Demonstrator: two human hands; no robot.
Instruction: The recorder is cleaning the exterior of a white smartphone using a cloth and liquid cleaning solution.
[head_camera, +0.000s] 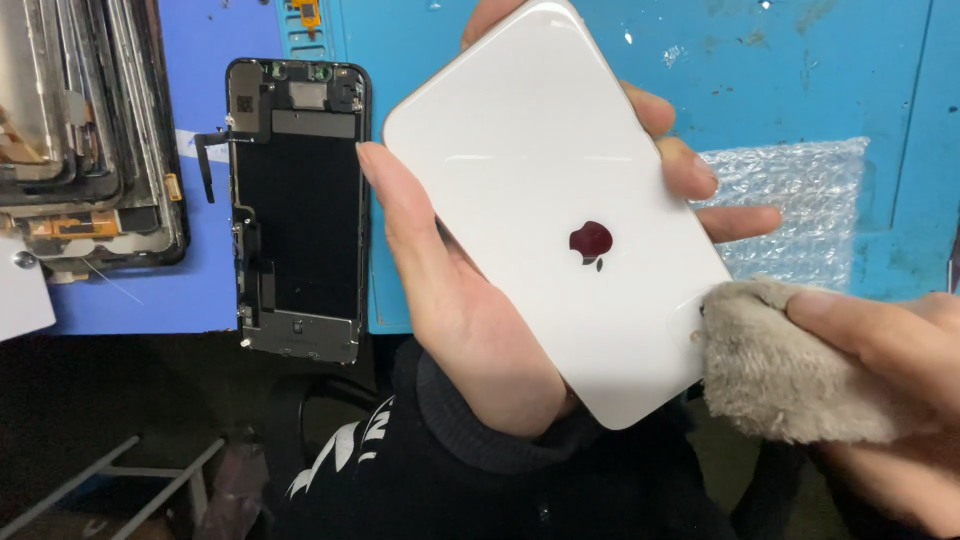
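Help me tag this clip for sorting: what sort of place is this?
Probably a phone repair bench. An opened phone screen assembly lies on a blue work mat beside stacked frames, while the left hand holds a white phone back and the right hand presses a cloth to it.
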